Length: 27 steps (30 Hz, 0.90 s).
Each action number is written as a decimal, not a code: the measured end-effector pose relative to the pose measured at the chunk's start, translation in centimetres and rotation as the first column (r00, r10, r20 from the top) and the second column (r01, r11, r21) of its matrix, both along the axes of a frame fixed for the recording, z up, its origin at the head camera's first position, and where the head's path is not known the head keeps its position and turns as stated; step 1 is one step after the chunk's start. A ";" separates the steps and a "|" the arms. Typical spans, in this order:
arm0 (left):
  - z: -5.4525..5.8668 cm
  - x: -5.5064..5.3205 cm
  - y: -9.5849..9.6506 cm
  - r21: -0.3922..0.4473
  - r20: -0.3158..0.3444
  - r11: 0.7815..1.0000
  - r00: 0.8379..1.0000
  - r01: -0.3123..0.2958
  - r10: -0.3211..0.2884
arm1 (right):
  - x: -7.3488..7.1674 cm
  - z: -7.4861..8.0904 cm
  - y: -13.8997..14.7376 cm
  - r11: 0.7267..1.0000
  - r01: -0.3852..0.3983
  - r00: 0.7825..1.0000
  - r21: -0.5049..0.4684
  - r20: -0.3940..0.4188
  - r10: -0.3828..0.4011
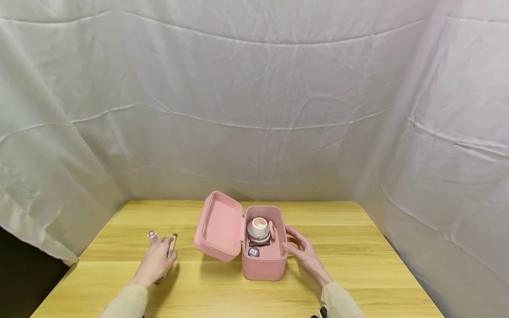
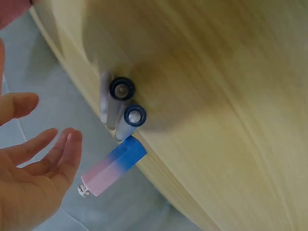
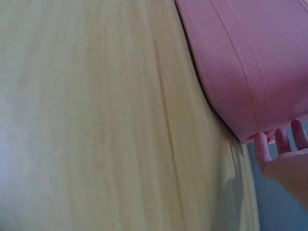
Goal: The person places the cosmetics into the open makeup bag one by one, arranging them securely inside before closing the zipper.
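Observation:
My left hand (image 1: 156, 263) hovers over several slim cosmetics at the table's left, fingers loosely bent. In the left wrist view, its fingertips are apart from a pink-to-blue tube (image 2: 114, 166) with a silvery ornament on one end. Beside that are pale slender tubes (image 2: 131, 123) with dark ring-like ends; their kind is unclear. My right hand (image 1: 305, 255) holds the right wall of an open pink cosmetic case (image 1: 264, 268), thumb over the rim, fingers against the outside. Inside the case are a stacked white jar (image 1: 260, 226), a pink oval piece (image 1: 272, 229) and a small purple-topped container (image 1: 253, 251).
The case's lid (image 1: 222, 225) lies folded out to the left on its hinges. All of this is on a light wooden table (image 1: 338, 282), with pale curtains (image 1: 254, 106) hanging behind and along both sides.

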<state>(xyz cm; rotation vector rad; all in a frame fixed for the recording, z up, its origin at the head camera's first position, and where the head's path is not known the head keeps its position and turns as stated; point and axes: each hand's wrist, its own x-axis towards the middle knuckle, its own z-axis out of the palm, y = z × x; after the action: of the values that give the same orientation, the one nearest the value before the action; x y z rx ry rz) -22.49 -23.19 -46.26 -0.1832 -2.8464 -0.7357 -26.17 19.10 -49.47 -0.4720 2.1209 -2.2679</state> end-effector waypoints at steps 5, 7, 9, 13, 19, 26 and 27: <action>-0.7 -0.2 0.3 -0.072 -0.018 0.997 1.000 -0.001 0.000 | 0.2 0.2 -0.2 1.000 0.004 1.000 0.014 0.024 -0.004; -0.9 -0.2 0.5 -0.075 -0.005 0.997 1.000 0.004 -0.004 | 0.2 0.2 -0.3 1.000 0.006 0.999 0.012 0.036 -0.006; -1.1 -0.4 0.7 -0.076 0.015 0.997 1.000 0.011 -0.010 | 0.2 0.3 -0.3 1.000 0.012 0.999 0.012 0.037 -0.013; -1.4 -0.4 1.0 -0.059 0.047 0.998 0.999 0.022 -0.019 | 0.1 0.3 -0.2 1.000 0.023 0.999 0.018 0.031 -0.023; -1.7 -0.2 1.2 -0.035 0.080 0.999 0.997 0.018 -0.015 | 0.1 0.3 -0.2 0.999 0.028 0.998 0.029 0.049 -0.029; -1.8 -0.1 1.4 -0.046 0.094 0.999 0.995 0.016 -0.011 | 0.2 0.3 -0.2 0.999 0.038 0.998 0.020 0.057 -0.039; -1.7 -0.1 1.4 -0.051 0.092 0.999 0.996 0.016 -0.011 | 0.2 0.3 -0.2 0.999 0.040 0.998 0.019 0.057 -0.041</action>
<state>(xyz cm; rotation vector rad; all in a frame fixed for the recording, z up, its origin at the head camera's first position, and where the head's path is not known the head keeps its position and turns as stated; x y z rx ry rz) -22.58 -21.80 -48.00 -0.1810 -2.9558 -0.6915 -25.97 18.87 -49.20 -0.3624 2.1408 -2.2522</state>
